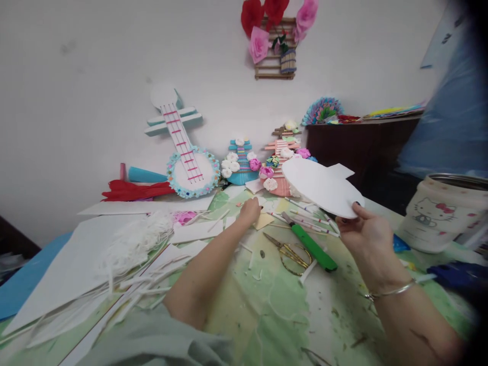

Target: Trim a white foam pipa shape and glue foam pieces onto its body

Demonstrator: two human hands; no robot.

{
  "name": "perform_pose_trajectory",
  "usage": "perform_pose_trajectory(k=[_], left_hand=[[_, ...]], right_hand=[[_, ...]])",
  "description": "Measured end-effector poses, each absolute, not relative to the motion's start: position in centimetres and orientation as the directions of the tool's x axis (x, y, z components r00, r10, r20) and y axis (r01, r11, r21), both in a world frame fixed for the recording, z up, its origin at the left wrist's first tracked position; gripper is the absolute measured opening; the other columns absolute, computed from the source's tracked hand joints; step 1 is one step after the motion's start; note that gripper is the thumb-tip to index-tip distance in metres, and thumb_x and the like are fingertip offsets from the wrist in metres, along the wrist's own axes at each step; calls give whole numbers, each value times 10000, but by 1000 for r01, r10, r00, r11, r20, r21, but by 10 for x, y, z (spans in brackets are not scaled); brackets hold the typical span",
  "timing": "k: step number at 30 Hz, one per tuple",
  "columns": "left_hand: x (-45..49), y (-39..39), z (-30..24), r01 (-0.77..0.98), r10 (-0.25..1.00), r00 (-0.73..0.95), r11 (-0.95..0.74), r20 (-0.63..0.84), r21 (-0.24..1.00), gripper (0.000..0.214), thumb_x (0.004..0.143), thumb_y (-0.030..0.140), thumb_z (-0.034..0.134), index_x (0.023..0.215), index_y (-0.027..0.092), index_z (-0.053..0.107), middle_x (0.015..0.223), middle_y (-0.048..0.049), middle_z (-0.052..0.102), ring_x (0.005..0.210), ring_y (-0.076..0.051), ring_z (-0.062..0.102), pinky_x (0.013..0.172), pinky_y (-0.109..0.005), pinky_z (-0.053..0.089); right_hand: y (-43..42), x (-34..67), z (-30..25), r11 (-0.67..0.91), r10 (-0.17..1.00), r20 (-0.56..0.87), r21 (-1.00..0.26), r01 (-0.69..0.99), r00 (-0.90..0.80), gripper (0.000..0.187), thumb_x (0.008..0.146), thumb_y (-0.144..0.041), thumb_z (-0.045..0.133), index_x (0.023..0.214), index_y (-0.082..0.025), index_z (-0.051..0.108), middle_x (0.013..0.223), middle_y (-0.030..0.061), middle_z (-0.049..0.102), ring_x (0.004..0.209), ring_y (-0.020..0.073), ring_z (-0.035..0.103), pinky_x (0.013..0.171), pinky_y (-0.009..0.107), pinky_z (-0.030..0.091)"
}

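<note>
My right hand is raised above the table, fingers and thumb pinched on the edge of a white foam cutout shaped like an instrument body with side tabs. My left hand reaches far across the table, fingers curled down onto small paper scraps and a yellowish card piece; what it grips is hidden. Below the cutout lie gold-handled scissors, a green utility knife and several thin pens.
White foam sheets and strips pile up at the left. Finished foam instruments with paper flowers lean on the back wall. A Hello Kitty bucket stands at the right, a dark cabinet behind.
</note>
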State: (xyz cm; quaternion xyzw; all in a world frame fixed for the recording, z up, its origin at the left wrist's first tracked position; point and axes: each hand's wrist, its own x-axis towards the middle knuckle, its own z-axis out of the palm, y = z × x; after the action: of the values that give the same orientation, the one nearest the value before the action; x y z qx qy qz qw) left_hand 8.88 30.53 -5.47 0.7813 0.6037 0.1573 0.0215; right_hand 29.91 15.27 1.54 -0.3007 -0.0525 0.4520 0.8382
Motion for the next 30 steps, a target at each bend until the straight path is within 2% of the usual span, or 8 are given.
perform_pose_trajectory(k=[4,9,12,16,21,24,27,30], left_hand=[[90,308,-56,900,910,310,-375,276,224,358,864,421,464,1121,192,562,1186,-125,533,1138,-269,473,921,-402,385],[86,310,-59,843,867,436,-487,240,229,116,785,238,592,878,205,653,1048,-49,605,1050,-193,519,901,-304,396],[88,309,-56,852,873,393,-464,288,242,148,834,165,483,877,153,624,990,-89,621,1014,-205,531,878,-328,399],[96,288,-48,838,861,384,-477,333,267,300,880,93,280,1041,136,530,958,-100,632,926,-185,562,810,-318,418],[113,208,-50,745,781,561,-621,274,242,229,903,218,309,969,169,523,838,-72,640,772,-192,583,693,-300,434],[127,155,-52,648,651,728,-756,215,93,326,922,337,269,938,137,527,825,-118,620,738,-235,573,678,-361,440],[136,125,-56,663,626,725,-747,286,-46,503,855,556,359,986,97,516,900,-164,593,850,-309,546,732,-435,439],[137,120,-64,660,622,739,-746,260,-91,260,872,300,421,995,88,509,918,-155,573,835,-265,538,719,-386,438]], right_hand=[[152,297,16,390,804,-174,-568,-725,569,204,736,20,441,773,-154,539,807,-6,604,615,62,566,409,107,470],[151,295,16,381,809,-155,-597,-706,568,199,741,6,446,767,-163,547,792,-6,603,662,83,584,461,136,506],[151,294,17,372,804,-184,-586,-720,566,212,750,11,435,772,-167,549,779,-8,602,653,78,585,474,132,506],[150,296,19,394,787,-191,-577,-715,587,213,747,17,429,764,-159,548,808,-3,608,603,62,566,422,115,469],[149,300,22,425,761,-194,-572,-702,619,238,733,34,410,728,-166,538,811,2,618,549,57,537,374,121,435],[149,301,22,430,767,-190,-556,-711,613,233,756,25,401,731,-167,531,765,-7,610,539,57,529,358,119,407],[150,302,20,396,790,-196,-559,-728,580,205,777,15,404,746,-151,520,734,-15,593,513,52,516,353,122,386],[151,303,17,353,810,-209,-573,-740,548,192,773,21,414,760,-139,518,741,-16,595,494,47,503,345,127,367]])
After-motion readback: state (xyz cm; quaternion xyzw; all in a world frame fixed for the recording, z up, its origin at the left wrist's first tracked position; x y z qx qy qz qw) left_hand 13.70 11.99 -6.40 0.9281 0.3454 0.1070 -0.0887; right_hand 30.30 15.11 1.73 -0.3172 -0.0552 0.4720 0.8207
